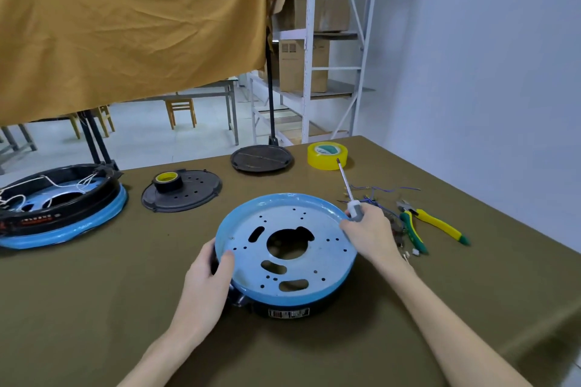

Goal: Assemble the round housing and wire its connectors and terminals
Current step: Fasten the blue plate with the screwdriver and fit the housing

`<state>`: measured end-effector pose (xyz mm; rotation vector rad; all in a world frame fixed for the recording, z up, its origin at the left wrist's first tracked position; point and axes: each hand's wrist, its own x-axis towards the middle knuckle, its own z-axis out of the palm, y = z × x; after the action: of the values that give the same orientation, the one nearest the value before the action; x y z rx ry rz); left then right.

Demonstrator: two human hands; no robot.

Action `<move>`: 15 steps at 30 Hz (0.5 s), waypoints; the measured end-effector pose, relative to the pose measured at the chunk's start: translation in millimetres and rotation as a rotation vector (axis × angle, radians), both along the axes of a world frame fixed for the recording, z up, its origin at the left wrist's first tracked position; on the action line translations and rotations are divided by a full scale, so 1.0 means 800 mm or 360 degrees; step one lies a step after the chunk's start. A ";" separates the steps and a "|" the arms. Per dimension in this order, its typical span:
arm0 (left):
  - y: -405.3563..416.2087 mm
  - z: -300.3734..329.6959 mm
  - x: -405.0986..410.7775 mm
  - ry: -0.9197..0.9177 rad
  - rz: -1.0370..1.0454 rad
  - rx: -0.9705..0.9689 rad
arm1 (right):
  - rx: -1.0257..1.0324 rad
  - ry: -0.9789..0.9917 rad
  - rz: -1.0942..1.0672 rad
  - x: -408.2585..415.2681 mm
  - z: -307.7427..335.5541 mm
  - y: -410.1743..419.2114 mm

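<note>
A round housing [283,261] with a blue rim, a perforated metal plate and a black base lies in front of me on the table. My left hand [209,273] grips its left edge, thumb on the rim. My right hand [367,229] holds a screwdriver [347,188] by its grey handle at the housing's right rim, shaft pointing up and away. A bundle of thin wires with terminals [377,195] lies just right of the housing.
A second housing [59,207] with white wires sits far left. A black lid [185,193] carries a black tape roll [166,181]. Another black disc [261,158], yellow tape [327,154], yellow-green pliers [430,226] and small white connectors [410,253] lie on the olive table [94,292].
</note>
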<state>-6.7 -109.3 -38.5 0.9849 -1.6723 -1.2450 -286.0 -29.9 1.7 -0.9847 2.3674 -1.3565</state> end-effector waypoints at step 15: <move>0.000 -0.001 0.001 -0.0108 0.0116 -0.0043 | 0.0541 0.0790 -0.0020 0.020 -0.031 0.041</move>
<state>-5.7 -109.3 -39.4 1.0730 -1.6855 -1.1496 -270.2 2.6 -23.5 -1.3137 2.8280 -0.7244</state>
